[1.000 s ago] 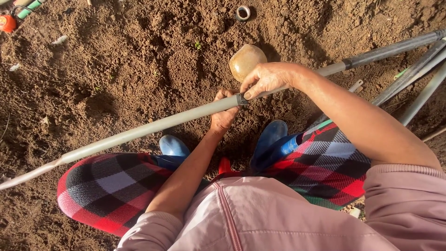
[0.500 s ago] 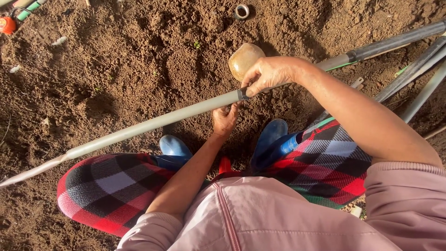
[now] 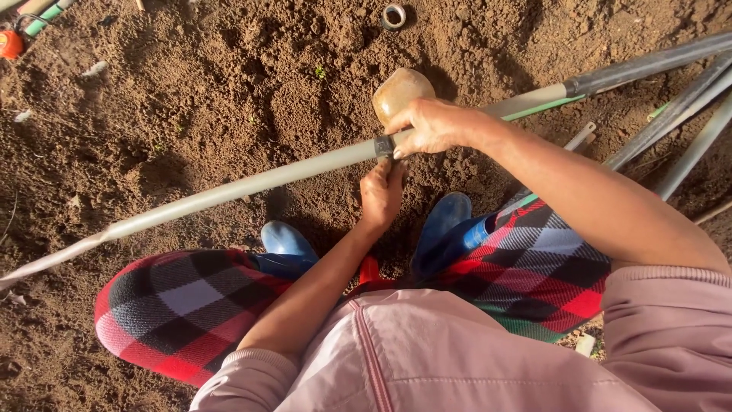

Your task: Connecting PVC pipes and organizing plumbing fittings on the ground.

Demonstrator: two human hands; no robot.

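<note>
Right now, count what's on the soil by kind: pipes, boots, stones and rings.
Pipes: 4, the held grey pipe plus three at right
Blue boots: 2
Round tan stone: 1
Small ring: 1
Total: 8

A long grey pipe (image 3: 252, 181) runs slantwise over the loose brown soil (image 3: 229, 91), from the lower left edge of the ground up toward the upper right. It is slim, round and pale, dusted with earth at its left end, and it stands slightly clear of the soil near its middle. A small dark clamp-like fitting (image 3: 383, 145) sits on it about midway. Right of that fitting the pipe passes under the right hand (image 3: 431, 126), whose fingers close round it; the left hand (image 3: 381, 194) touches it from below at the fitting.
</note>
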